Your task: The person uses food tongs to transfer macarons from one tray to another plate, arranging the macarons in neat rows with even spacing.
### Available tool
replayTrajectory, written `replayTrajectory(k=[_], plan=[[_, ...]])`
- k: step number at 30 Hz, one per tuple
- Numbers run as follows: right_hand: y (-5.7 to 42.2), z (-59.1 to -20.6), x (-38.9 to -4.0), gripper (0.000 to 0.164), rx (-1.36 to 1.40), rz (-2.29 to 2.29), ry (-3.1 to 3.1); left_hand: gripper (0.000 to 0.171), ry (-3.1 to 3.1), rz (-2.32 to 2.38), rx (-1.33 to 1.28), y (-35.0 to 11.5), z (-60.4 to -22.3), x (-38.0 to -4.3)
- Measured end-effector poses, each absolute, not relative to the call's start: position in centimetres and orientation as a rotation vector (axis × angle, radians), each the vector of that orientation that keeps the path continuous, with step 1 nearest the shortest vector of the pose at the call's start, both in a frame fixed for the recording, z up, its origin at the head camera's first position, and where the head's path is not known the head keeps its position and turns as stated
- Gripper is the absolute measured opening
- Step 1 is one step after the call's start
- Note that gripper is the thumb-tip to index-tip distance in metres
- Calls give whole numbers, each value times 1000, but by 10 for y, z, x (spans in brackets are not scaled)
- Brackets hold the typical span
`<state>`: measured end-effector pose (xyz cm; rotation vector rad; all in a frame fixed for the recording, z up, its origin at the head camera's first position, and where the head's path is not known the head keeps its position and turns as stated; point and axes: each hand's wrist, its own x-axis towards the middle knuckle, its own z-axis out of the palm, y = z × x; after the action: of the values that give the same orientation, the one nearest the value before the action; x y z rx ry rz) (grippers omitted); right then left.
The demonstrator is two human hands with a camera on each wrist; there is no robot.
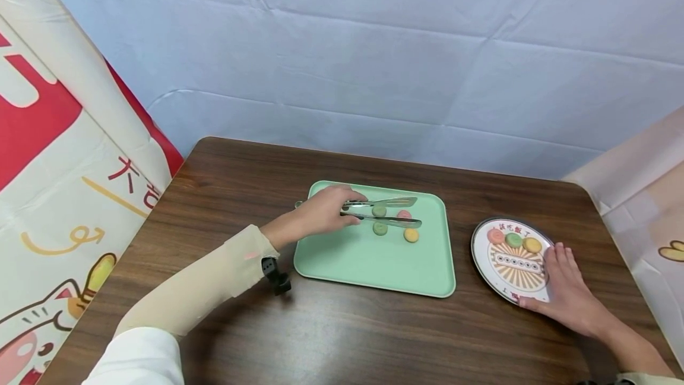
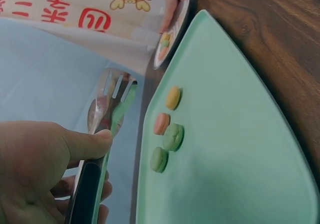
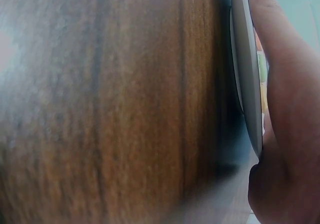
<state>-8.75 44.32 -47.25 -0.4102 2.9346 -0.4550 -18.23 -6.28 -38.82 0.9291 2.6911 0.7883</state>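
Observation:
My left hand (image 1: 328,210) grips metal serving tongs (image 1: 392,202), whose two slotted arms stand apart above the pale green tray (image 1: 342,260). Under and around the tong tips lie macarons on the tray: a yellow macaron (image 1: 411,234), a pink macaron (image 1: 404,214) and two green ones. Nothing shows between the tong tips in the left wrist view, where the tongs (image 2: 120,92) rise beside the tray. My right hand (image 1: 569,290) rests at the right rim of a round printed plate (image 1: 497,272), fingers fairly straight, thumb on the near edge. Three macarons sit on that plate: pink, green (image 1: 513,240) and yellow.
The dark wooden table (image 1: 331,337) carries both tray and plate, with a gap of bare wood between them. Behind the table hangs a pale blue cloth (image 1: 342,70). A printed cloth (image 1: 48,212) hangs at the left side and another at the right.

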Motion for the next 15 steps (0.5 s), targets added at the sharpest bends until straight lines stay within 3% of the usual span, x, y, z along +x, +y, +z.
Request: replayTrajectory(k=[15], plan=[[446,-476,-86,130,-446,-465,2964,46,2679,822,940,-81,-402,-178]])
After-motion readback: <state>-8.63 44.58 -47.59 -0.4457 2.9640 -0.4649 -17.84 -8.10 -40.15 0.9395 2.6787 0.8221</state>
